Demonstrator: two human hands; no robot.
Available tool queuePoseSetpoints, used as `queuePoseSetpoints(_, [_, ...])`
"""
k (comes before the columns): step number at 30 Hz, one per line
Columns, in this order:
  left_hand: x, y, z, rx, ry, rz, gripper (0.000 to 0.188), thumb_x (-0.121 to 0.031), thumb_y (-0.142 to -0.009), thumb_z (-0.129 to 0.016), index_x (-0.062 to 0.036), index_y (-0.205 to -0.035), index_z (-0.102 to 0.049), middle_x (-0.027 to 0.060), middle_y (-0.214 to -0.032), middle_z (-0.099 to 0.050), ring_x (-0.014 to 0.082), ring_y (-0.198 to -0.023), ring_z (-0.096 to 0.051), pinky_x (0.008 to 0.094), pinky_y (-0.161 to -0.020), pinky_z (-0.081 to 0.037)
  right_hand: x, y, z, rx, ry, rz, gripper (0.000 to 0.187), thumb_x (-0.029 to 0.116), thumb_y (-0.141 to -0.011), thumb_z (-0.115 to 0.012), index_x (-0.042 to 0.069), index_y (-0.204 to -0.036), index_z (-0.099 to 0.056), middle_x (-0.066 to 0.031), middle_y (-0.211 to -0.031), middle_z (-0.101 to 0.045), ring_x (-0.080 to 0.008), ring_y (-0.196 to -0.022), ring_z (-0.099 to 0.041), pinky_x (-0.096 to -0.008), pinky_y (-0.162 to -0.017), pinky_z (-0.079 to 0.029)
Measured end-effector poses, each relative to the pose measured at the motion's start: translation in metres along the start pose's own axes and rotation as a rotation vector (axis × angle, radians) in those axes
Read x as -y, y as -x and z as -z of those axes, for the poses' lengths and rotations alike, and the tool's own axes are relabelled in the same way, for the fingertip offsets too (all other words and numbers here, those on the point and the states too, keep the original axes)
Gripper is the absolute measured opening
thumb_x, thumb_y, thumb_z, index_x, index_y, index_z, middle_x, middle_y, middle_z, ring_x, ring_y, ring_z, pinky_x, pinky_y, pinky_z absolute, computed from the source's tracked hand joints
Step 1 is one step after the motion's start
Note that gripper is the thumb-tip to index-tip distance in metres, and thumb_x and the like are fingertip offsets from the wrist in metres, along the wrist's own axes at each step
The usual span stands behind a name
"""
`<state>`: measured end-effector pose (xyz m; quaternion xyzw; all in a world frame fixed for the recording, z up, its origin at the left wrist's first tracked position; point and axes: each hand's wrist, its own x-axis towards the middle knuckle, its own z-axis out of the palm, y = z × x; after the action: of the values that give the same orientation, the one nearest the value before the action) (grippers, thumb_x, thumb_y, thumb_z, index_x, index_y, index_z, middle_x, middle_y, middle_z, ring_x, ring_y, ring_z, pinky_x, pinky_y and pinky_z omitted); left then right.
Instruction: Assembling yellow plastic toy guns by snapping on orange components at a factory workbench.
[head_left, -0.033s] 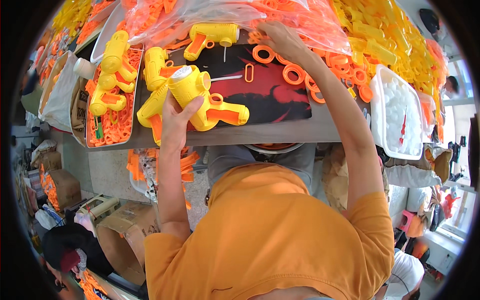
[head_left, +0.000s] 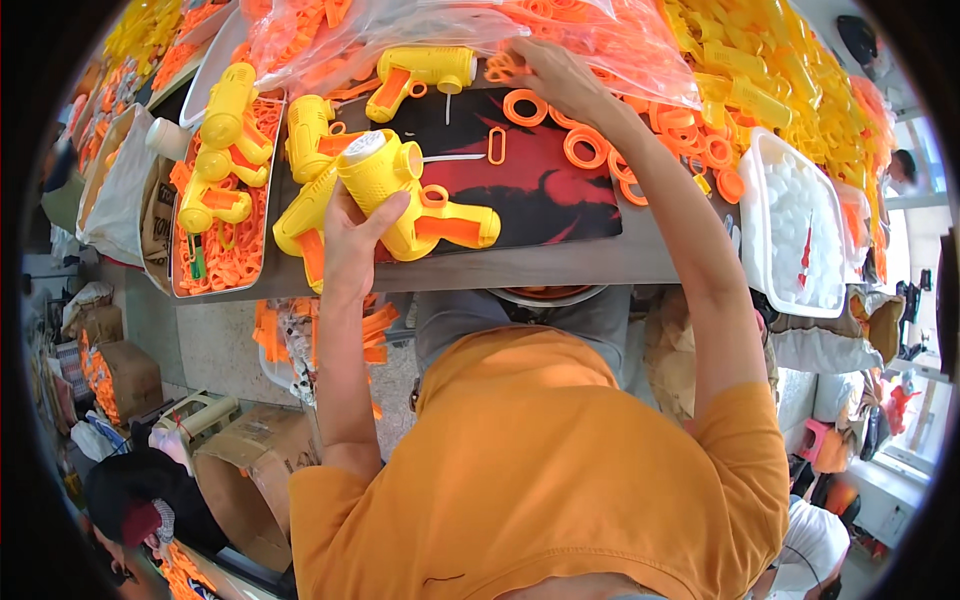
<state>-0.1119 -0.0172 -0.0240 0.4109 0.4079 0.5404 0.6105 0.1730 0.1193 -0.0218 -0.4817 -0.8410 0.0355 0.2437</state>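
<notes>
The brown sack (head_left: 158, 215) at upper left bears dark lettering; the left hand (head_left: 352, 228), left of centre, holds a yellow toy gun (head_left: 408, 215), thumb against its side; the right hand (head_left: 563, 78), top centre, has fingers at small orange parts (head_left: 500, 68), whether pinching them I cannot tell.

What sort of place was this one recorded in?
Probably a plastic-toy assembly workshop. The left hand holds a yellow, pistol-shaped plastic shell; loose orange plastic rings lie on the table, and a white rectangular plastic tub holds many small white pieces.
</notes>
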Motion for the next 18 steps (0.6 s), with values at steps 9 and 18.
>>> queuePoseSetpoints(9, [-0.002, 0.003, -0.009, -0.008, -0.315, -0.343, 0.062, -0.005, -0.068, -0.084, -0.0044, -0.115, -0.044, 0.0081, -0.110, -0.057, 0.0163, -0.100, -0.061, 0.0293, -0.086, -0.052, -0.008, 0.050, -0.028, 0.016, 0.424, 0.083, 0.023, 0.025, -0.084, -0.065, 0.008, -0.097, -0.058, -0.0095, -0.098, -0.058, -0.0254, -0.103, -0.054, -0.0447, -0.090, -0.039])
queuePoseSetpoints(18, [-0.027, -0.002, -0.032, 0.095, -0.746, -0.531, 0.063, -0.012, -0.065, -0.086, -0.0037, -0.117, -0.052, 0.0107, -0.103, -0.066, 0.0180, -0.094, -0.065, 0.0319, -0.085, -0.051, 0.047, 0.081, 0.045, 0.574, -0.609, -0.236, 0.032, 0.031, -0.101, -0.043, 0.005, -0.108, -0.059, -0.0066, -0.110, -0.059, -0.0175, -0.106, -0.053, -0.0313, -0.091, -0.040])
